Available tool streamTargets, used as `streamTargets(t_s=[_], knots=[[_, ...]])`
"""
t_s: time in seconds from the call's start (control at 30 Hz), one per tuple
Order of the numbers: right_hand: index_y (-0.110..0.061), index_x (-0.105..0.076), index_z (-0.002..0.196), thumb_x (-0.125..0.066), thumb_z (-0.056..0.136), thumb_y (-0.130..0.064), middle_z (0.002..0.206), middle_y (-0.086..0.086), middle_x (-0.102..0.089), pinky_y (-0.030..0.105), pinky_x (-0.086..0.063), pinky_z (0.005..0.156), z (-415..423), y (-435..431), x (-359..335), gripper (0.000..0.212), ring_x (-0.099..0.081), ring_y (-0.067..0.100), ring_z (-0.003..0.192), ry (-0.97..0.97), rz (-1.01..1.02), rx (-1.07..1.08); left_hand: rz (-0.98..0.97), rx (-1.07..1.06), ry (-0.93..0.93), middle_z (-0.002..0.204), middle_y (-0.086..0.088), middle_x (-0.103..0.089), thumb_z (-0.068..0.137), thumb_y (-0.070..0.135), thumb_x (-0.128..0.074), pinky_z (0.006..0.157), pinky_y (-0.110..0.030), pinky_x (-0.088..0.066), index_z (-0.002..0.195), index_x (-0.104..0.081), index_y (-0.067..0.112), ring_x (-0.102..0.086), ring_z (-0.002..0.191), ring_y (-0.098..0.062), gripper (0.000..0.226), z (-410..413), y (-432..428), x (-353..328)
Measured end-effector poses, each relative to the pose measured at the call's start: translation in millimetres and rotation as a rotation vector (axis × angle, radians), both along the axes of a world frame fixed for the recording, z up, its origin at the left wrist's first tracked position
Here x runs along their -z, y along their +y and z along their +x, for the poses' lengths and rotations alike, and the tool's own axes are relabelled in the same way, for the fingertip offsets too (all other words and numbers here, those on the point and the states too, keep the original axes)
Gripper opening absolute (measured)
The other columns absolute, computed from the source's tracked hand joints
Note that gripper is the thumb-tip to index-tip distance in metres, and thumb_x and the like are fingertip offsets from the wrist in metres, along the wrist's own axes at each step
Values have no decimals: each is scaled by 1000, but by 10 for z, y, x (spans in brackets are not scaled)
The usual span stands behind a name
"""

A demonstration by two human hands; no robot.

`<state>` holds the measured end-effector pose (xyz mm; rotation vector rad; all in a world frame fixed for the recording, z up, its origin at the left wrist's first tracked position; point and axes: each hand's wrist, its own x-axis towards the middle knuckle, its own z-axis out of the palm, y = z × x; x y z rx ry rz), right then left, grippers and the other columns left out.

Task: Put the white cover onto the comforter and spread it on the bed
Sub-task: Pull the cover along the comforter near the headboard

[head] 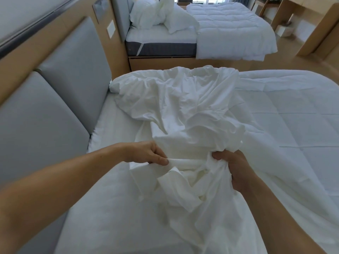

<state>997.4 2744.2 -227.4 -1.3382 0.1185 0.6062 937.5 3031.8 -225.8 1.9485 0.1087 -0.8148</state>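
A crumpled white cover (183,107) lies bunched across the near bed (113,121), its heap reaching from the bed's far edge down to my hands. The quilted white comforter (293,116) lies flat on the right half of the bed, partly under the cover. My left hand (146,153) pinches a fold of the cover's edge between thumb and fingers. My right hand (236,169) grips a thick bunch of the same cover, fingers curled into the fabric. Both hands hold the cloth just above the bed.
A grey padded headboard (60,99) runs along the left. A second bed (183,35) with pillows (146,13) and another quilted comforter (231,28) stands beyond a strip of wooden floor (302,61). Wooden furniture (315,30) fills the far right.
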Motion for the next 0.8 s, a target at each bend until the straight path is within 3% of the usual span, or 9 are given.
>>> streamTargets(t_s=[0.17,0.23,0.33,0.43,0.53,0.67,0.73,0.8], knots=[[3,-65,115,-60,80,9,92,20,-72,39,-58,60,-56,36,8,35,-72,34,79,-11,11,-9,-124,-171,-81,81,-4,-75,58,30,-85,72,-24,-56,82,-78,10,-70,75,-15,31,97,12,-219],[4,-65,115,-61,80,9,93,21,-72,40,-58,61,-82,73,7,36,-72,37,80,-14,13,-33,-226,-256,-90,77,-3,-74,55,30,-83,66,-21,-55,77,-77,10,-70,72,-13,30,130,9,-284],[3,-66,115,-62,79,8,95,22,-72,43,-58,63,-68,58,-9,36,-71,42,85,-27,23,8,-275,-219,-52,80,-3,-74,63,29,-79,67,-22,-55,77,-79,13,-71,74,-13,21,100,50,-366],[2,-67,113,-62,79,8,96,22,-72,43,-59,62,-39,-4,-51,35,-72,39,82,-42,41,47,-172,-182,-40,81,-3,-75,77,16,-76,69,-24,-57,79,-79,13,-71,74,-13,4,22,126,-444],[2,-66,112,-62,79,11,88,15,-75,38,-59,59,-54,12,-82,35,-73,32,77,-89,30,36,-28,-122,-112,79,0,-74,88,3,-69,77,-28,-58,82,-76,12,-69,74,-11,13,12,192,-612],[3,-64,117,-68,74,1,86,13,-75,37,-59,59,-141,159,-111,43,-73,30,74,-92,59,-71,-52,-249,-334,79,3,-67,94,9,-64,76,-27,-55,84,-68,14,-63,76,-11,12,52,34,-761],[4,-63,118,-68,71,-6,88,14,-75,37,-59,60,-164,197,-127,48,-74,30,76,-57,125,-79,74,-159,-306,76,4,-60,97,15,-60,70,-26,-46,82,-63,18,-54,71,-9,16,13,-135,-680],[6,-62,119,-65,75,-6,90,16,-75,37,-58,60,-171,221,-154,47,-74,31,77,-26,213,-65,83,-160,-312,78,4,-55,99,16,-55,69,-26,-42,83,-58,18,-49,70,-9,17,11,-295,-646]])
